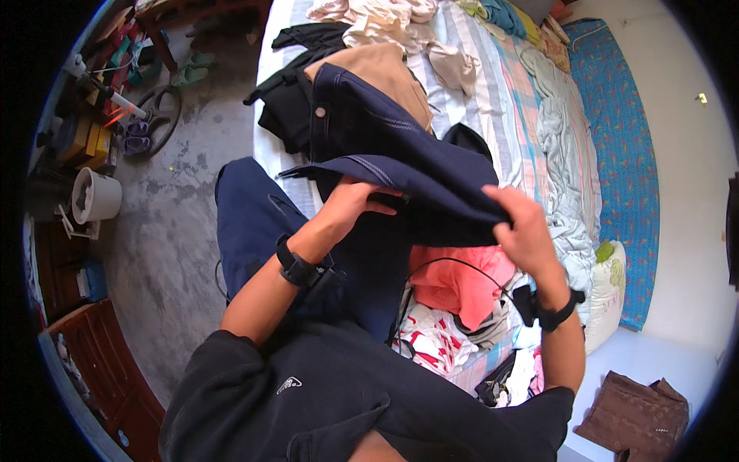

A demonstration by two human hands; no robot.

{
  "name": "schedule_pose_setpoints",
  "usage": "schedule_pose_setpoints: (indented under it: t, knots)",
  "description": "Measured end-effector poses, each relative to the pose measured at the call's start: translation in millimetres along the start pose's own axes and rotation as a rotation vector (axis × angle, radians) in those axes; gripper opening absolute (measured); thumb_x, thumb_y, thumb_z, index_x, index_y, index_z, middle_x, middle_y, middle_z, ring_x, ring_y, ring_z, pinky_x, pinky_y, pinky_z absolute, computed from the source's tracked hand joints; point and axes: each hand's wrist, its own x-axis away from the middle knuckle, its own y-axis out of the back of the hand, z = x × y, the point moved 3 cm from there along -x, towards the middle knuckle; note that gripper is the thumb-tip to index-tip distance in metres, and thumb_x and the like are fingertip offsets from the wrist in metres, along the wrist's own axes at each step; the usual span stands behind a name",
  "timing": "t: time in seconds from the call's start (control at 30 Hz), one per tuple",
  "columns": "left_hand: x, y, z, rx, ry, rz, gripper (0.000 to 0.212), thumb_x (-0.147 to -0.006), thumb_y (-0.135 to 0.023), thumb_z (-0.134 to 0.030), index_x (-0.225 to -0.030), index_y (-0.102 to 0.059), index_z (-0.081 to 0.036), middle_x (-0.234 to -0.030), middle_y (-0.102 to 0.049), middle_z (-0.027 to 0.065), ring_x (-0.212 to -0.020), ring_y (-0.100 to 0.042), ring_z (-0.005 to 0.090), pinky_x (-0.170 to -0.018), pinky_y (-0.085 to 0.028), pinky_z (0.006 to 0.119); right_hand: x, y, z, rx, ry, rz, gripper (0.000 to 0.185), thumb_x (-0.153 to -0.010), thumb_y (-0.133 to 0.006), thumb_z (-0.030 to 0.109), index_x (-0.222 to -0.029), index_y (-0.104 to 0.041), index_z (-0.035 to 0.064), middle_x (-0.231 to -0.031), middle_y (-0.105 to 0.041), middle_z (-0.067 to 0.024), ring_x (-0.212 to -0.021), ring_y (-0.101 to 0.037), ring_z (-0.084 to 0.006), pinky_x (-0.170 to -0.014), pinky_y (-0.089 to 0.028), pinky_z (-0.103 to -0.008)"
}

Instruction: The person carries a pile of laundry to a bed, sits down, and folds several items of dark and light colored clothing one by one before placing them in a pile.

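Note:
A dark navy garment (415, 156) with a metal snap button and pale double stitching spreads over my lap and the bed edge. It looks like trousers or a jacket; folds hide which. My left hand (352, 205) holds the near edge of it, with some fingers under the cloth. At the other end, my right hand (522, 228) pinches the fabric between thumb and fingers. Just beyond lie a tan garment (375, 72) and black clothes (283, 110). Below my right hand a coral-pink garment (459, 283) rests on a red-and-white patterned cloth (433, 341).
A striped bed sheet (479, 121) covers the bed, with cream clothes (398, 26) heaped at its far end. Brown folded fabric (635, 413) lies at lower right. On the concrete floor (150, 231) stand a white bucket (96, 195) and purple clogs (137, 137). A black cable (456, 260) loops beside my lap.

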Motion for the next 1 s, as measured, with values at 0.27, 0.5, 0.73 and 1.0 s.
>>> schedule_pose_setpoints:
  t: [0.27, 0.5, 0.73, 1.0]
  knots:
    - [30.8, 13.8, 43.8, 0.287, 0.216, 0.034, 0.049, -0.089, -0.06, -0.03, -0.13, -0.047, -0.007, -0.127, -0.052, 0.011, -0.118, -0.051, 0.0272, -0.097, -0.044, 0.053, 38.3, -69.0, 8.2, -0.137, -0.002, 0.21, 0.067, -0.067, -0.055, -0.005, -0.133, -0.045, 0.0058, -0.106, -0.059, -0.0186, -0.095, -0.059, -0.0372, -0.083, -0.048, -0.0401]
    - [23.8, 37.8, 53.0, 0.141, 0.235, -0.353, 0.046, -0.093, -0.05, -0.04, -0.122, -0.056, -0.004, -0.11, -0.065, 0.0123, -0.1, -0.062, 0.0265, -0.087, -0.05, 0.046, -27.8, -89.1, -41.5, -0.216, -0.178, 0.646, 0.081, -0.076, -0.078, 0.034, -0.14, -0.04, 0.0019, -0.104, -0.064, -0.0172, -0.093, -0.062, -0.0262, -0.086, -0.048, -0.0358]
    - [17.6, 43.0, 67.4, 0.122, 0.198, -0.416, 0.041, -0.094, -0.05, -0.035, -0.11, -0.065, -0.001, -0.101, -0.07, 0.0067, -0.092, -0.066, 0.0193, -0.088, -0.047, 0.038, -162.1, -91.4, -18.3, -0.35, -0.304, 0.442, 0.1, -0.076, -0.064, 0.063, -0.143, -0.032, -0.0042, -0.133, -0.052, -0.0218, -0.123, -0.051, -0.0294, -0.094, -0.046, -0.0366]
    - [16.9, 72.4, 74.8, 0.443, 0.22, -0.38, 0.048, -0.09, -0.053, -0.045, -0.12, -0.058, -0.007, -0.117, -0.065, 0.0107, -0.107, -0.061, 0.0272, -0.097, -0.041, 0.05, -226.4, -146.5, 27.2, 0.189, -0.079, 0.189, 0.047, -0.075, -0.066, 0.033, -0.096, -0.066, -0.0087, -0.091, -0.067, -0.0268, -0.09, -0.067, -0.0355, -0.078, -0.052, -0.0406]
